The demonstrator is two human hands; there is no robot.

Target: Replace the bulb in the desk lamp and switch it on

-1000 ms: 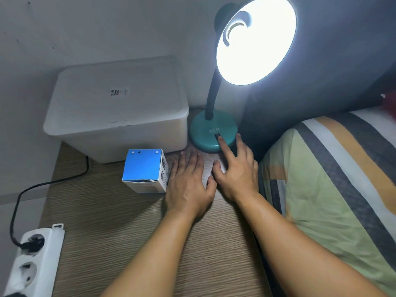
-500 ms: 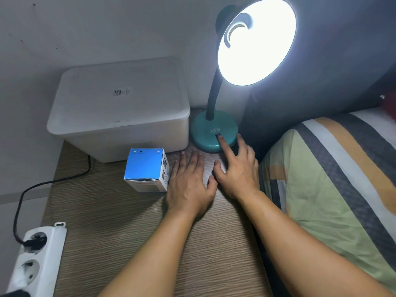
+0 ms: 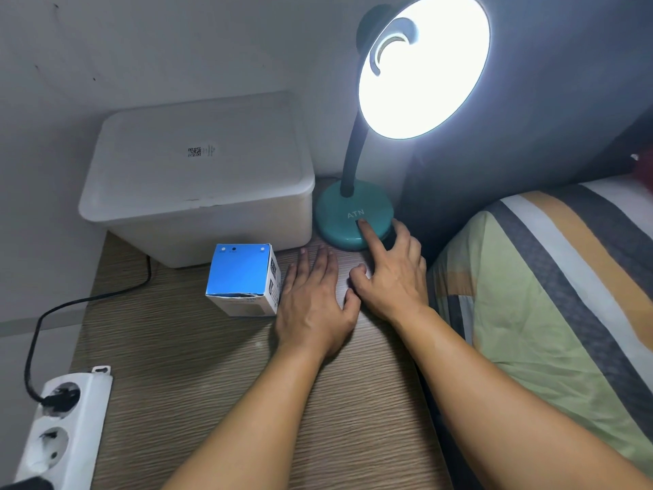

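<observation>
A teal desk lamp stands at the back of the wooden table, its round base [image 3: 339,221] marked ATN. Its shade [image 3: 424,65] glows bright white, with the bulb [image 3: 392,47] lit inside. My right hand [image 3: 388,277] reaches to the base, its index finger straight and pressing the switch on the front of the base. The other fingers of that hand lie loosely bent. My left hand [image 3: 314,305] rests flat on the table [image 3: 176,348], fingers straight, just right of a blue and white bulb box [image 3: 242,277].
A white lidded plastic bin [image 3: 201,182] sits against the wall left of the lamp. A white power strip [image 3: 56,426] with a black plug and cord [image 3: 70,305] hangs at the table's front left. A striped pillow [image 3: 547,295] lies to the right.
</observation>
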